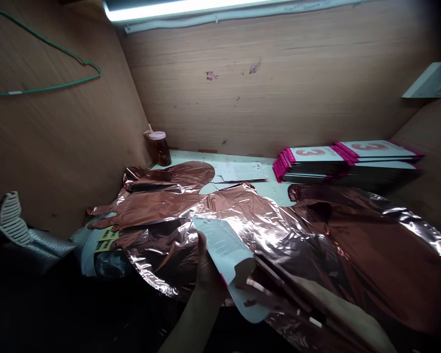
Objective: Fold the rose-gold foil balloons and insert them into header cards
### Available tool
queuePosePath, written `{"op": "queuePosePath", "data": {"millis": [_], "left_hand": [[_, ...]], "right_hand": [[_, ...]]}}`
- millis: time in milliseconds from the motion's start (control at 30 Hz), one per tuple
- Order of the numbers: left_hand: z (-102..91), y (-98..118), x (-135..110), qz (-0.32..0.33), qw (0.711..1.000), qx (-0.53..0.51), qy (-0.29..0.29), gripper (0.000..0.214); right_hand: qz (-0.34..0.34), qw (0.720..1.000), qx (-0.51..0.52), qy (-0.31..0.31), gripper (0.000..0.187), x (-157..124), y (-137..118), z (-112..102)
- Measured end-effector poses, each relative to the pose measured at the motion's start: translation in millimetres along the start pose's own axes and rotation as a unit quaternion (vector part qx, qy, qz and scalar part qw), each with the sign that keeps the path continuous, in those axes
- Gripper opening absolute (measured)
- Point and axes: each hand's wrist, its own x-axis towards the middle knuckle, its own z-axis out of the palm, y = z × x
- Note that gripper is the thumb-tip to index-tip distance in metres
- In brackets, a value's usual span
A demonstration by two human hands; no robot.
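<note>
My left hand [208, 269] is closed on the left edge of a white printed packaging sleeve [224, 247] with a pink edge, its thumb along the side. The sleeve tilts towards me, and its near end looks open. At that end my right hand [308, 289] grips a folded copper-coloured foil balloon [279, 284]. The fold and motion blur hide most of its fingers. Whether the foil is inside the sleeve I cannot tell. Under both hands, flat copper-coloured foil balloons [158, 206] lie spread over the worktable.
Stacks of pink-edged packs [316, 159] printed with a 3 stand at the back right. Printed papers [242, 171] lie at the back centre. A lidded cup with a straw [161, 147] stands at the back left. A clear plastic bag [91, 250] sits at the left edge.
</note>
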Motion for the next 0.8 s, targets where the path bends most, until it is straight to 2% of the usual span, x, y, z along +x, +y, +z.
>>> {"op": "queuePosePath", "data": {"millis": [67, 200, 367, 500, 567, 700, 800], "left_hand": [[0.2, -0.8, 2.0, 0.002, 1.000, -0.005, -0.009, 0.099], [2.4, -1.6, 6.7, 0.055, 0.998, -0.015, 0.025, 0.092], [6.7, -1.9, 9.3, 0.065, 0.996, -0.005, 0.059, 0.088], [9.4, -7.0, 10.6, 0.048, 0.996, -0.022, 0.068, 0.086], [9.6, -10.8, 11.6, 0.043, 0.996, -0.028, 0.075, 0.081], [8.2, -13.3, 12.5, -0.005, 0.998, -0.005, 0.057, 0.085], [7.6, -8.6, 11.2, 0.032, 0.998, 0.009, 0.055, 0.085]], "right_hand": [[-0.004, 1.000, -0.010, -0.005, 0.044, 0.6, -0.5, 1.8], [-0.085, 0.991, -0.090, -0.048, 0.050, -3.6, 0.9, 7.9], [-0.187, 0.960, -0.204, -0.044, 0.051, -6.9, -1.0, 6.0], [-0.244, 0.920, -0.301, -0.053, 0.058, -5.1, -5.4, 5.8], [-0.233, 0.914, -0.329, -0.042, 0.057, -3.6, -7.5, 14.5], [-0.149, 0.942, -0.300, 0.031, 0.048, 0.0, -7.3, 36.1], [-0.099, 0.957, -0.269, 0.050, 0.045, -1.1, -1.2, 40.6]]}}
